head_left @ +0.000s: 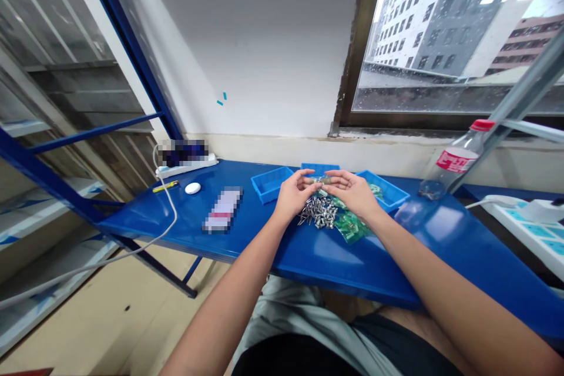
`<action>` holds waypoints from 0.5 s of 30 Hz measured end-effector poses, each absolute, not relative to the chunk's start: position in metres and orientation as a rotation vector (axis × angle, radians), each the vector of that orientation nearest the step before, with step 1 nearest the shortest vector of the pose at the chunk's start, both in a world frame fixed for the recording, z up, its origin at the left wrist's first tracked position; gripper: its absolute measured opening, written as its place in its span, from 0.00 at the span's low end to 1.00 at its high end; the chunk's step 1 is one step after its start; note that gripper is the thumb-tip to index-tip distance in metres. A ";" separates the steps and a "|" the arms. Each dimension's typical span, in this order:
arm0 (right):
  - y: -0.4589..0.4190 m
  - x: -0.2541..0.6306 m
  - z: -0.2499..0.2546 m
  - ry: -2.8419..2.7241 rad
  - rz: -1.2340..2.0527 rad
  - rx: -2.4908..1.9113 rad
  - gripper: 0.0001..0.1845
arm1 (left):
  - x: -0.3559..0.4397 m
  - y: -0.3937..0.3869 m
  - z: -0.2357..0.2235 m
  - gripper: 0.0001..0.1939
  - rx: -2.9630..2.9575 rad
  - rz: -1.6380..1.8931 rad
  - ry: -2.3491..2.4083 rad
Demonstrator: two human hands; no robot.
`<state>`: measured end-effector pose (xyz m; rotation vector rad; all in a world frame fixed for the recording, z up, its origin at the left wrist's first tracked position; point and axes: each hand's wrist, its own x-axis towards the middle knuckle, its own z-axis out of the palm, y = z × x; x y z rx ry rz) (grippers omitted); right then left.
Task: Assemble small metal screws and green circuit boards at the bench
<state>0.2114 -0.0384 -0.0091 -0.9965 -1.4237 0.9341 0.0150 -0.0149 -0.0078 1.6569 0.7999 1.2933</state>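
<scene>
My left hand (294,192) and my right hand (350,191) meet above the blue table (247,235), fingertips pinched together on a small part (321,180) that looks green and metallic. Just below them lies a pile of small silver metal parts (318,212). To the right of that pile lie several small green circuit boards (352,226). Both hands hover a little above these piles, near the table's middle.
Three blue trays stand behind the hands: one left (269,183), one middle (319,168), one right (388,190). A plastic bottle (449,165) leans at the right. A white power strip (187,167), a white round object (192,188), a yellow pen (165,186) and a phone (223,209) lie left.
</scene>
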 end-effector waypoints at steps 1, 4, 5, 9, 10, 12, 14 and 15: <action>-0.038 0.211 -0.009 -1.416 0.945 -0.993 0.33 | 0.015 -0.015 -0.007 0.26 1.666 1.293 0.811; -0.036 0.210 -0.011 -1.371 0.921 -0.994 0.32 | 0.014 -0.019 -0.003 0.23 1.767 1.327 0.853; -0.036 0.210 -0.012 -1.347 0.896 -1.007 0.32 | 0.013 -0.021 -0.001 0.21 1.839 1.358 0.864; -0.036 0.210 -0.014 -1.269 0.858 -1.055 0.35 | 0.011 -0.027 0.003 0.14 2.265 1.360 0.848; -0.037 0.210 -0.014 -1.264 0.875 -1.052 0.36 | 0.011 -0.027 0.003 0.15 2.325 1.337 0.823; -0.039 0.209 -0.012 -1.255 0.918 -1.027 0.38 | 0.011 -0.026 0.001 0.17 2.367 1.285 0.779; -0.040 0.207 -0.010 -1.244 0.974 -0.985 0.35 | 0.012 -0.025 0.000 0.17 2.334 1.256 0.777; -0.041 0.206 -0.008 -1.235 1.003 -0.963 0.33 | 0.012 -0.025 0.000 0.15 2.299 1.256 0.790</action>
